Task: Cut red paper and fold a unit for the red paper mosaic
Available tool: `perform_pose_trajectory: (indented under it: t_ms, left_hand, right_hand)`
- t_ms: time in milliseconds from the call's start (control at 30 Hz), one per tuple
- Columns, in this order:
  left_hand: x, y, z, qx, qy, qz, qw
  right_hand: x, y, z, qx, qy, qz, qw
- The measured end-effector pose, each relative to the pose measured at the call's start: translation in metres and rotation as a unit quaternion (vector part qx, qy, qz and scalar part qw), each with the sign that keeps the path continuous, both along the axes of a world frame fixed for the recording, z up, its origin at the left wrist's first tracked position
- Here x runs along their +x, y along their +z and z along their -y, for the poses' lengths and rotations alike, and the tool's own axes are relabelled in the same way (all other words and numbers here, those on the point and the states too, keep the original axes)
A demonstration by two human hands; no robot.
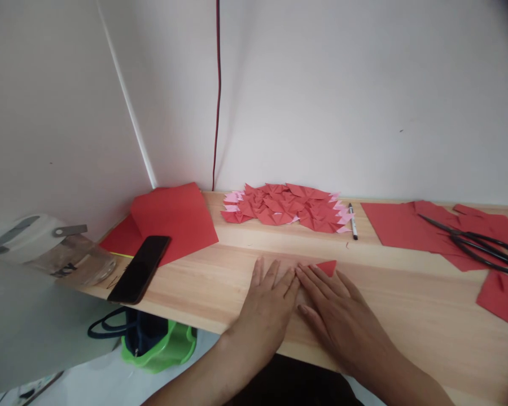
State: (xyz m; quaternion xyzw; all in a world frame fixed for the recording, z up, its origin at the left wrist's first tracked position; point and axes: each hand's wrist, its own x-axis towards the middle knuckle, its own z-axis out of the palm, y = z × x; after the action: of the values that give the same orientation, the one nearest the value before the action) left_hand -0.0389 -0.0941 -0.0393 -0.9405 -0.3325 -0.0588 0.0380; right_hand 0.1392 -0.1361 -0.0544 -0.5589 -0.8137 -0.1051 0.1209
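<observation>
A small piece of red paper [328, 267] lies on the wooden table near its front edge, mostly hidden beneath my fingers; one pointed corner shows past them. My right hand [341, 313] rests flat over it with the fingers stretched out. Just to the left, my left hand [268, 304] lies palm down with spread fingers, its index fingertip meeting the right hand's fingertips at the paper. Beyond both hands, several folded red and pink paper pieces [285, 206] sit in overlapping rows by the wall.
A marker pen [353, 221] stands beside the folded pieces. Red sheets [389, 225] with black scissors [474, 239] on them lie at right. At left are larger red paper [173, 220], a phone [140, 270] and a clear bottle [84, 259]. A green basin [182, 344] is below the table.
</observation>
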Motion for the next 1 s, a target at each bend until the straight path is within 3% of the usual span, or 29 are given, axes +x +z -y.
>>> perform_pose_trajectory:
  t_ms: [433, 800, 1000]
  left_hand:
    - [0.003, 0.006, 0.002, 0.027, 0.003, -0.034, 0.999]
    - [-0.012, 0.015, -0.011, -0.034, -0.042, -0.027, 0.998]
    - [-0.013, 0.024, -0.021, -0.066, -0.072, -0.004, 0.995]
  right_hand:
    - [0.002, 0.000, 0.001, 0.005, -0.012, 0.000, 1.000]
    - [0.016, 0.003, 0.020, 0.041, -0.037, 0.028, 0.998]
    - [0.003, 0.015, 0.027, 0.068, -0.038, 0.029, 0.996]
